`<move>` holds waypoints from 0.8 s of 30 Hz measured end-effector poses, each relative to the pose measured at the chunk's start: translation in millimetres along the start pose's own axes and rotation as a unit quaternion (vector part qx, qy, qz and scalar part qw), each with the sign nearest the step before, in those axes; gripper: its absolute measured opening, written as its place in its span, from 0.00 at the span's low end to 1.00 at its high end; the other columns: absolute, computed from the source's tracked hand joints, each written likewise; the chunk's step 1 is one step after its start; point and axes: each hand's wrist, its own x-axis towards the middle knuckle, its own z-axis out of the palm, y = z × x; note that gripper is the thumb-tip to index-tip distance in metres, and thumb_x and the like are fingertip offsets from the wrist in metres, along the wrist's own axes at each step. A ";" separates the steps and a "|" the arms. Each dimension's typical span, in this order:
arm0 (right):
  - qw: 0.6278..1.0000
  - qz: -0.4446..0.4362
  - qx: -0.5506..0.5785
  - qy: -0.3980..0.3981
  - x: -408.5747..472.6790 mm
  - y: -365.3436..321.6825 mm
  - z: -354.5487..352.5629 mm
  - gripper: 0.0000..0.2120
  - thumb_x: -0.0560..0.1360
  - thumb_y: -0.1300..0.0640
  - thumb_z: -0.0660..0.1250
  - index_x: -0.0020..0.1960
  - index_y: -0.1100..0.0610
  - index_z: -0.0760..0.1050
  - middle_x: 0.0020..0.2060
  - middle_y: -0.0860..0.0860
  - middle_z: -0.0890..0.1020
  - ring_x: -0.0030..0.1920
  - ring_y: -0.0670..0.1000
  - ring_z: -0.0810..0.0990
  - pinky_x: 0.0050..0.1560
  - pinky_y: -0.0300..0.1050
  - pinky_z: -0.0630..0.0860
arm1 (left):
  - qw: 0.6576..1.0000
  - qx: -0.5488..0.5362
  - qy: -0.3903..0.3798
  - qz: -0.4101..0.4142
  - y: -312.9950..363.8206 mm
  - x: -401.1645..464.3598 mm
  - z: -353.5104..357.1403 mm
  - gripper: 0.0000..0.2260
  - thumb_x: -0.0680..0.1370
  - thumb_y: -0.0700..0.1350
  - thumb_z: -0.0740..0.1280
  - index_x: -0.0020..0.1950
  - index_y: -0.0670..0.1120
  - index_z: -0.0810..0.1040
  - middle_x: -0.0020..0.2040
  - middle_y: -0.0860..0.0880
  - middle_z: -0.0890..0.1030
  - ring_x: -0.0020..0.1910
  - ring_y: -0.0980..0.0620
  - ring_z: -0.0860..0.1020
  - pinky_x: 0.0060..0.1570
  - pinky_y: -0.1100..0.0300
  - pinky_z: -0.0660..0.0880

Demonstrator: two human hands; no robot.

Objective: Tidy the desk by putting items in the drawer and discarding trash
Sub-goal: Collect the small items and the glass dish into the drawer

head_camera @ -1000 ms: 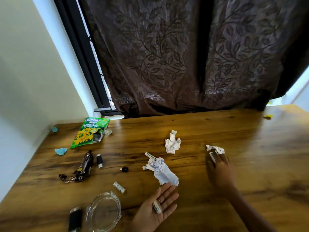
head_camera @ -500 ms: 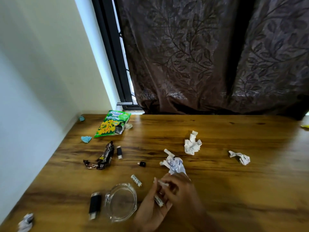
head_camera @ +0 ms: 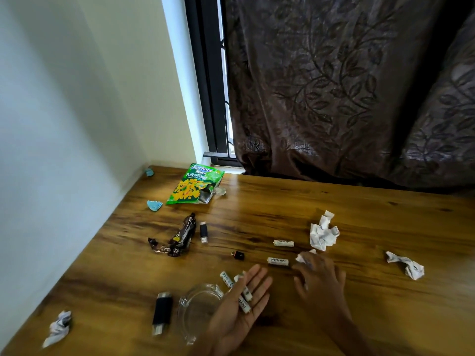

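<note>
1. On the wooden desk (head_camera: 334, 317), as seen from the head view, most of the clutter is left to clear; no drawer or bin is shown, so nothing can be judged as put away.
2. Just right of the glass ashtray (head_camera: 198, 308), the left hand (head_camera: 239, 312) is held palm up with straight fingers, and small white batteries (head_camera: 244, 299) are carried on it; another battery (head_camera: 226, 278) lies at its fingertips.
3. Further right of the ashtray, the right hand (head_camera: 318, 276) is spread palm down over a crumpled paper (head_camera: 304, 256); whether the paper is gripped cannot be told.
4. Beyond the ashtray, two labelled batteries (head_camera: 277, 261) are left lying loose, smooth and cylindrical; a black adapter (head_camera: 237, 255) and a USB stick (head_camera: 203, 232) lie near them.
5. Left to discard, by judgement: paper balls (head_camera: 322, 235) well right of the ashtray, creased and white; a glossy green snack bag (head_camera: 194, 185) far behind it; a shiny dark wrapper (head_camera: 177, 241) and a blue scrap (head_camera: 154, 205); another paper wad (head_camera: 57, 328) to its left.
6. Just left of the ashtray, a black lighter-like block (head_camera: 162, 312) is seen.
</note>
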 end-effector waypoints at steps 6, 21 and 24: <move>0.991 -0.010 0.057 0.117 34.0 -2.2 -6.4 0.06 0.67 0.56 0.73 0.44 0.50 0.81 0.51 0.50 0.80 0.57 0.51 0.67 0.48 0.59 0.71 | 1.000 0.003 -0.007 -0.025 1.7 7.9 4.1 0.20 0.74 0.48 0.60 0.64 0.42 0.75 0.61 0.45 0.80 0.61 0.47 0.77 0.64 0.53 0.69; 0.944 -0.021 0.308 -0.113 67.3 -40.9 -30.3 0.10 0.73 0.53 0.69 0.53 0.54 0.80 0.42 0.45 0.81 0.41 0.40 0.77 0.41 0.33 0.71 | 0.999 -0.013 -0.003 -0.032 4.9 11.7 6.7 0.19 0.78 0.48 0.58 0.65 0.41 0.74 0.61 0.44 0.80 0.63 0.46 0.75 0.65 0.52 0.69; 0.917 -0.061 0.341 -0.196 45.3 -58.8 -42.6 0.09 0.73 0.52 0.69 0.52 0.51 0.81 0.38 0.42 0.81 0.37 0.36 0.78 0.38 0.28 0.72 | 0.999 -0.043 0.020 -0.017 3.7 13.7 7.2 0.17 0.79 0.47 0.60 0.62 0.39 0.75 0.54 0.41 0.83 0.57 0.44 0.77 0.61 0.49 0.73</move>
